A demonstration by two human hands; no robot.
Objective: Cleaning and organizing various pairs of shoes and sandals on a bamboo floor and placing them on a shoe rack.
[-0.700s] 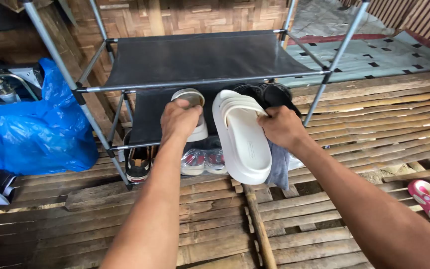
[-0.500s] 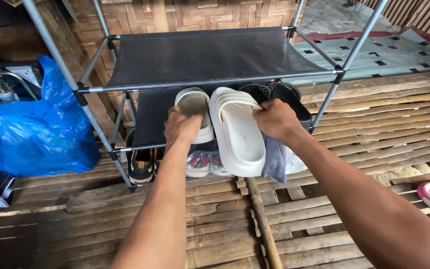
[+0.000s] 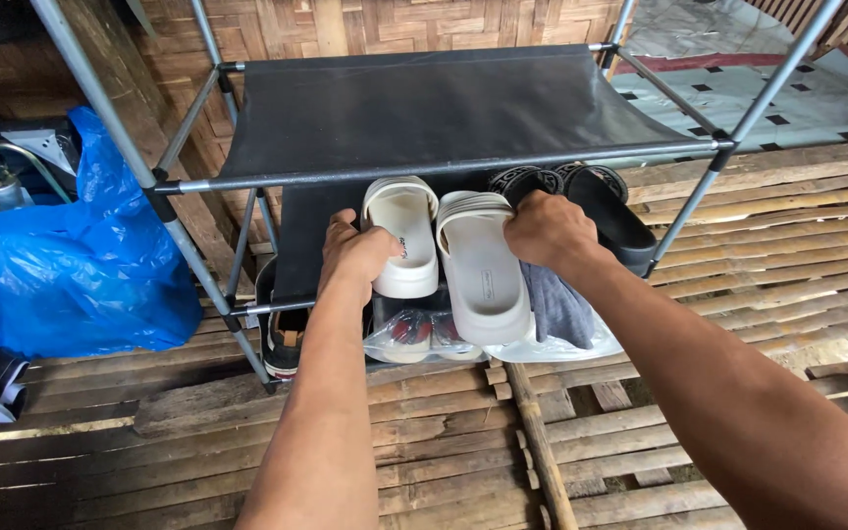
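A blue plastic bag [image 3: 66, 260] slumps on the slatted floor [image 3: 424, 461] just off the left side of the shoe rack [image 3: 444, 167]. On the rack's middle shelf, the left hand [image 3: 353, 257] is closed over the side of a white slide sandal [image 3: 402, 236], which lies flat with its toe toward the back edge. Beside it, touching or nearly so, the second white slide sandal [image 3: 483, 275] is pinched at its right rim by the right hand [image 3: 550, 232], fingers curled shut on it; its heel hangs over the shelf's front edge. A grey cloth [image 3: 556, 306] dangles under that hand. Black sandals [image 3: 596, 201] fill the shelf's right end.

To my eye, the pair would sit best squared up parallel, the second one's heel pushed back behind the front bar so it can't tip off onto the bagged shoes [image 3: 419, 334] below.
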